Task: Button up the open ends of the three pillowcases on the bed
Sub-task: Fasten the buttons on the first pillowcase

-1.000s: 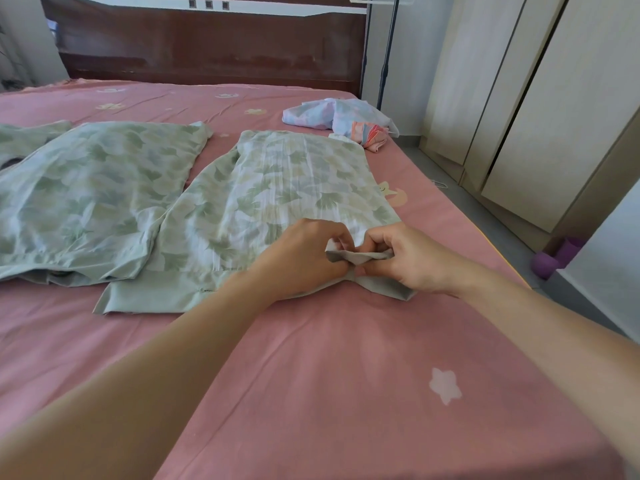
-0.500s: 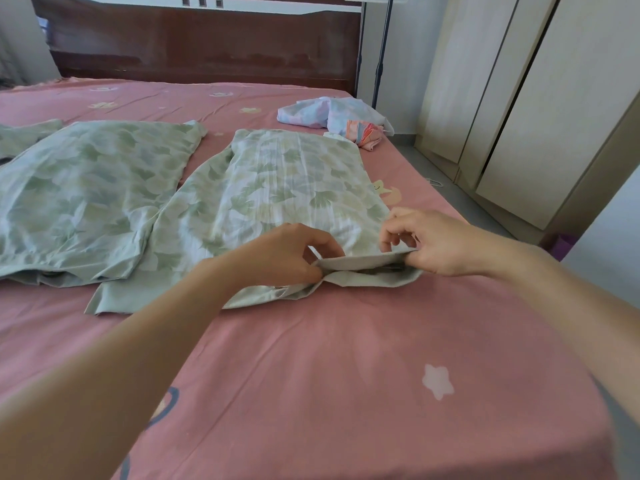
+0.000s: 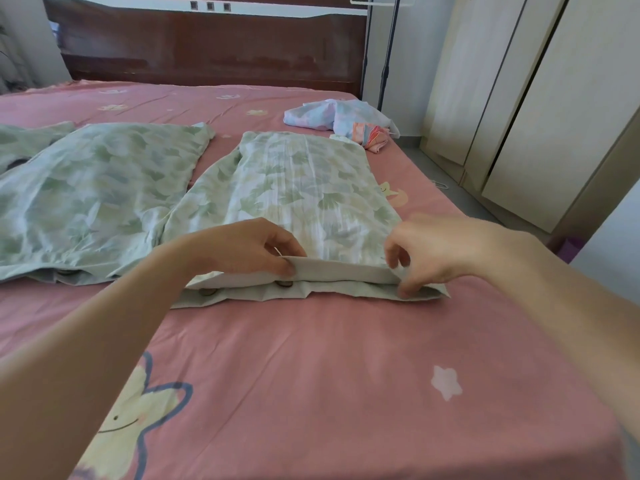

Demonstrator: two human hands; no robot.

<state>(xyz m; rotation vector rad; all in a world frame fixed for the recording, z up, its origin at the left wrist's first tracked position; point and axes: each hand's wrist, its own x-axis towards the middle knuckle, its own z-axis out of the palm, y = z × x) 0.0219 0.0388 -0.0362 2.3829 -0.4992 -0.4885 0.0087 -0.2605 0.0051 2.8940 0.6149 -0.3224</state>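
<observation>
Left hand (image 3: 242, 251) pinches the near hem of the right pillowcase (image 3: 298, 188); right hand (image 3: 436, 254) pinches its right corner, two buttons (image 3: 284, 283) showing underneath.

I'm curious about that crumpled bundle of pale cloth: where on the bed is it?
The crumpled cloth bundle lies at the far right of the pink bed, near the headboard, just beyond the pillowcase being handled.

No legible txt anywhere.
</observation>
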